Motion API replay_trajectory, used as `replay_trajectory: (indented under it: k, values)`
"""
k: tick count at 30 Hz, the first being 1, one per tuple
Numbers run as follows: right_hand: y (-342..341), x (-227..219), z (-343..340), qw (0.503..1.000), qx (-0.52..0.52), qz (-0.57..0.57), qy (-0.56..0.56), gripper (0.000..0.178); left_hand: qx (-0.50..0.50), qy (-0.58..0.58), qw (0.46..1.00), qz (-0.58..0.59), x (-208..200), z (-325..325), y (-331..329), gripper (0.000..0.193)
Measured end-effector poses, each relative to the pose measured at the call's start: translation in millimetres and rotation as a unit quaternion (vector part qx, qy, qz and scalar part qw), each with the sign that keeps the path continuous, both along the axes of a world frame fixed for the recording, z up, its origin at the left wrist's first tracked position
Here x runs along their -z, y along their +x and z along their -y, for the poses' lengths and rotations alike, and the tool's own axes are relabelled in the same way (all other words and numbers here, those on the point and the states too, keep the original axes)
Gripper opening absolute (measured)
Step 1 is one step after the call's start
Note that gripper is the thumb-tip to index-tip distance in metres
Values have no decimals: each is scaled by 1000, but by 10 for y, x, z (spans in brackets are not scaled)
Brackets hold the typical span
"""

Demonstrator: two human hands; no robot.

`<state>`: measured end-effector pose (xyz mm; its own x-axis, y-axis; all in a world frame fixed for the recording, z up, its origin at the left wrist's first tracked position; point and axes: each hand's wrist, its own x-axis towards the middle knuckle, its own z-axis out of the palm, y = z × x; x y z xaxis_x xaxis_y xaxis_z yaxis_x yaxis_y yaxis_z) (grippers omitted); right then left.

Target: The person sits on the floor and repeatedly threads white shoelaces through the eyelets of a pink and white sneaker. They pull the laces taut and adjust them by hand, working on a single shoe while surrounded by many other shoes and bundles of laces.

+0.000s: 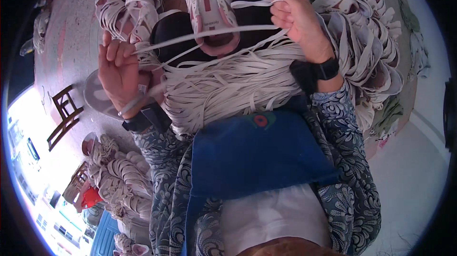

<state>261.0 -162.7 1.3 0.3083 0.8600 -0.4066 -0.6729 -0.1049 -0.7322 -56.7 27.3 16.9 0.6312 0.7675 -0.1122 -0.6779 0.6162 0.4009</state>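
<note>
A white and pink sneaker (210, 11) sits in front of me between my dark-clad knees, its collar opening toward me. My right hand (297, 15) is closed in a pinch on a white shoelace (214, 32), to the right of the shoe. On the other side, my left hand (116, 65) has its fingers curled around the lace, which stretches across between both hands. One more stretch of lace runs from the shoe's right side to my right fingers. Across my lap lies a thick bundle of loose white laces (233, 84).
Stacks of laced white shoe uppers stand at the far left (131, 4), along the right (364, 42) and at the lower left (124, 175). A small wooden stool (65, 115) is on the floor at left. A blue apron (257, 156) covers my front.
</note>
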Motion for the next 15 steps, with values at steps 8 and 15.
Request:
replay_trajectory:
  k: [8, 15]
  values:
    - [459, 553, 98, 990, -20, 84, -108, 26, -16, 68, 992, -104, 313, -333, -424, 32]
    - [623, 569, 173, 695, -193, 663, -198, 20, -80, 173, 927, -322, -235, 149, -100, 40]
